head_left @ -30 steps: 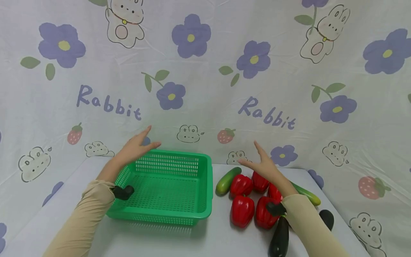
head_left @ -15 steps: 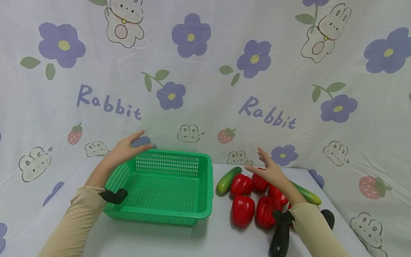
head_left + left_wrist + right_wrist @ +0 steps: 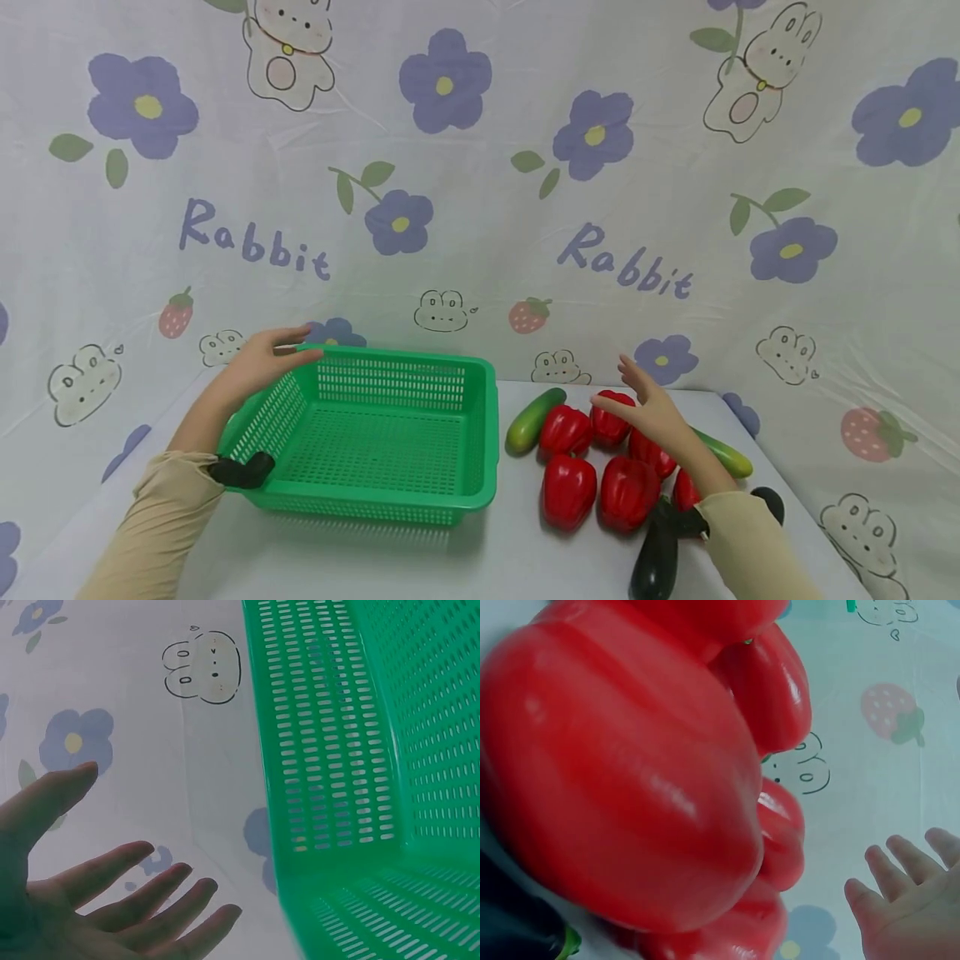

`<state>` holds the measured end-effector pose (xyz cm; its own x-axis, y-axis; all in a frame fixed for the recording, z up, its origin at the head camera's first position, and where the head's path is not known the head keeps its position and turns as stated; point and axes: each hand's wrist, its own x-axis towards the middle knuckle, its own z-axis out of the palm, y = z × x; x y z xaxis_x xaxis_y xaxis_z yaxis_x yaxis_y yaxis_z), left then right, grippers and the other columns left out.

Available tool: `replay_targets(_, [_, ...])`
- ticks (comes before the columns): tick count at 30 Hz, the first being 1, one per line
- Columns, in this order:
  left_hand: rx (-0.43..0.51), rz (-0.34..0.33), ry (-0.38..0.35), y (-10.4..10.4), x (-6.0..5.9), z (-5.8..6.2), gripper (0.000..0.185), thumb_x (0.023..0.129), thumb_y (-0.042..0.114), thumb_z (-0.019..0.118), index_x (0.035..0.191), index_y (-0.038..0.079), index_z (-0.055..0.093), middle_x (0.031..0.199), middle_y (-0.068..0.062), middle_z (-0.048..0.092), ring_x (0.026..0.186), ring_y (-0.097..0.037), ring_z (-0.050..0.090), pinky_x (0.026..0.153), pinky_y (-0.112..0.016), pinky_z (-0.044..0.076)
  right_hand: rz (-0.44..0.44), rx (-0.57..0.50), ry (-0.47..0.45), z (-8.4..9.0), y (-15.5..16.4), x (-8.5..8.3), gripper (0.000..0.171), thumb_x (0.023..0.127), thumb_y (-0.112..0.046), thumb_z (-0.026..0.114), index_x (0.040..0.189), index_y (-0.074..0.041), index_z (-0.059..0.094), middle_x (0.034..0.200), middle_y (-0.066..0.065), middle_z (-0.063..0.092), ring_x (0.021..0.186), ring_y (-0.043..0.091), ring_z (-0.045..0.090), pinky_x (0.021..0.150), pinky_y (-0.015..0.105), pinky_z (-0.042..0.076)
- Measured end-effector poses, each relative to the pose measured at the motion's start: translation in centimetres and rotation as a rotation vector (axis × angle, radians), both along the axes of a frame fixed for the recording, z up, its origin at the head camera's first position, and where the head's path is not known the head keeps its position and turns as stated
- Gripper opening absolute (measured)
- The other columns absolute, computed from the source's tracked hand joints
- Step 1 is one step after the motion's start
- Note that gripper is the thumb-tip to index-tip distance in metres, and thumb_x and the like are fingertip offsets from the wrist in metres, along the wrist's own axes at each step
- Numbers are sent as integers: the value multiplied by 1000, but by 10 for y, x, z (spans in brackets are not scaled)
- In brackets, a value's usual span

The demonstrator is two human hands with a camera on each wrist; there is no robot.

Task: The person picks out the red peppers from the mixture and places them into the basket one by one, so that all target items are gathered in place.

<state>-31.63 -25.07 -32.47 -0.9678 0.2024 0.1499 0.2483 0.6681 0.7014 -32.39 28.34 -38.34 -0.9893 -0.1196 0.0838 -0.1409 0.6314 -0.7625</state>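
A green slotted plastic basket [image 3: 480, 433] sits on the white table with nothing in it. My left hand [image 3: 258, 362] hovers open at its far left corner, fingers spread near the rim; the left wrist view shows the open palm [image 3: 105, 900] beside the basket wall [image 3: 330, 735]. My right hand [image 3: 652, 408] is open above a cluster of several red bell peppers [image 3: 567, 492], holding nothing. The right wrist view shows the peppers [image 3: 622, 787] close up and straight fingertips [image 3: 900, 877] apart from them.
A cucumber [image 3: 532, 419] lies between basket and peppers; a second cucumber [image 3: 722, 454] lies behind the right arm. Two dark eggplants [image 3: 654, 560] [image 3: 768, 502] lie near the front right. A flower-and-rabbit printed cloth [image 3: 480, 167] hangs behind the table.
Both hands have come down and drawn back toward me. The left hand moved left to the basket's corner; the right hand lowered over the peppers.
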Motion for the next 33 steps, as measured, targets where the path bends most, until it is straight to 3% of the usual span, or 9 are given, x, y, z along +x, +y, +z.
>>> replay_targets(8, [-18,50,-13,-18,3,-8,72,88,48,52,139,1,33,141,-24,36,125,-44,38,95,-54,41,-2,2,0,-4,10,6,92,78,-52,63,147,-24,9,150,14,22,136,39,21,100,60,30])
replay_targets(13, [33,52,-46,-29,7,-11,72,88,49,52,140,3,32,141,-23,35,124,-42,40,94,-52,42,-14,-1,-4,-6,15,11,91,78,-52,63,147,-23,10,150,14,22,136,39,21,102,60,28])
replay_targets(22, [77,51,-32,-46,11,-18,66,90,43,51,139,2,33,140,-24,37,119,-39,47,91,-41,48,-30,-40,-35,-13,29,17,90,80,-50,62,147,-26,8,151,14,18,136,40,20,97,60,34])
replay_targets(27, [84,71,-38,-55,13,-19,63,92,41,49,137,0,36,136,-26,42,118,-39,48,87,-39,50,-70,-69,-50,-30,44,11,90,76,-55,64,145,-36,9,152,8,19,137,36,21,97,59,34])
replay_targets(29, [83,77,-42,-58,13,-20,61,92,40,49,137,0,37,135,-26,43,116,-36,50,86,-39,50,-84,-75,-52,-40,53,6,90,72,-58,65,142,-43,11,152,4,20,138,33,21,97,60,34])
replay_targets(33, [113,61,-57,-66,16,-23,60,93,38,47,137,-1,36,135,-26,42,102,-7,59,86,-38,51,-80,-75,-35,-51,64,4,92,72,-57,66,143,-42,9,152,3,20,138,34,20,96,63,32])
